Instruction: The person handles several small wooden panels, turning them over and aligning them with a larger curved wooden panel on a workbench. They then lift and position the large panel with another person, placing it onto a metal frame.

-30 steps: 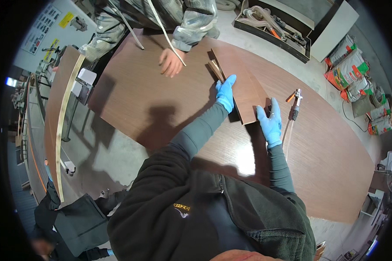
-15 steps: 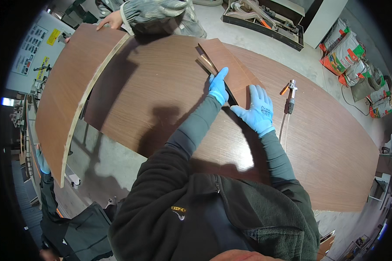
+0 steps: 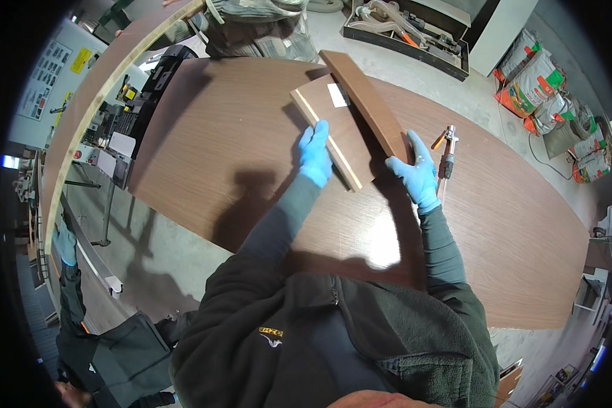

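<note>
My left hand (image 3: pixel 315 155), in a blue glove, grips the pale long edge of a brown wooden panel (image 3: pixel 347 129). A white label (image 3: pixel 338 95) sits near that panel's far end. In my gloved right hand (image 3: pixel 420 178) is the near end of a thicker brown board (image 3: pixel 364 98), its long edge turned up. Both pieces slant from far left to near right over the large wood-grain tabletop (image 3: pixel 251 109), with a dark gap between them. Right of my right hand lies an air gun (image 3: pixel 450 153) with a thin hose.
At the left, a large curved panel (image 3: pixel 96 100) is held up by other people; a gloved hand (image 3: pixel 66 245) touches its near end. Behind it stands a black machine (image 3: pixel 160 81). A black toolbox (image 3: pixel 408 44) and several filled bags (image 3: pixel 537 81) rest on the floor beyond the table.
The two pieces have come apart and turned, exposing the label and pale edge. My left hand moved left and nearer; my right shifted slightly right. The large panel swung up and left, uncovering the machine.
</note>
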`<state>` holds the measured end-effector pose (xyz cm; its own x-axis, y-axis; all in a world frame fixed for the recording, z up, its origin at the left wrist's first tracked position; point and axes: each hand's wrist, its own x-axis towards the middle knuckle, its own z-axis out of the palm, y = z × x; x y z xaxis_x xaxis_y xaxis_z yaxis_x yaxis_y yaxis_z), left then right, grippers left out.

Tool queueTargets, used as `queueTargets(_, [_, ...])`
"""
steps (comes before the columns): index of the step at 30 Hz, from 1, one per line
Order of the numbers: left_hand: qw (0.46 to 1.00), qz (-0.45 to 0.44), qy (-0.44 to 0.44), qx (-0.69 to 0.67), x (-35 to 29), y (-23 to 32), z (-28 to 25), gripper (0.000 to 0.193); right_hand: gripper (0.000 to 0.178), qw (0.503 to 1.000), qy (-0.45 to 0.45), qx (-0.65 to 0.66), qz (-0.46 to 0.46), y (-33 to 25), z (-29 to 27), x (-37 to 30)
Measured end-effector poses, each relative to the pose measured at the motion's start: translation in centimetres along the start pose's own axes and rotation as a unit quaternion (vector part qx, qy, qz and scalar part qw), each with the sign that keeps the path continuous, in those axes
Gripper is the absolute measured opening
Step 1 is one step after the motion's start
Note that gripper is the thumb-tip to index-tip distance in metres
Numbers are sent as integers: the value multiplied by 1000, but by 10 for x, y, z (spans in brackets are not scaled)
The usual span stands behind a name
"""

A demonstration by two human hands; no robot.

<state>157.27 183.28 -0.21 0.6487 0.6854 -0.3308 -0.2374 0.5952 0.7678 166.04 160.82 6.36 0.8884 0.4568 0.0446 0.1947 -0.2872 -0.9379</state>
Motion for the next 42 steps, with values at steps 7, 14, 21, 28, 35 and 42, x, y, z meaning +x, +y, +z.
queueTargets(7, [940,224,-58,249,-109,75,-29,27,79,996,37,-5,-76,20,-16,8])
queueTargets(14, [925,292,-70,233,-147,107,-41,15,81,929,38,-280,-240,36,-11,34])
queueTargets(21, [988,-60,-83,-116,-133,119,-50,51,86,887,-41,-387,-249,53,0,49])
queueTargets(28, [994,-66,-33,-77,-134,125,-54,53,78,864,-77,-444,-224,59,-4,62])
queueTargets(35, [990,-89,-34,-106,-132,116,-63,59,71,835,-74,-509,-196,58,-7,72])
queueTargets(42, [980,-119,-61,-146,-132,111,-79,59,60,860,6,-447,-246,28,9,38])
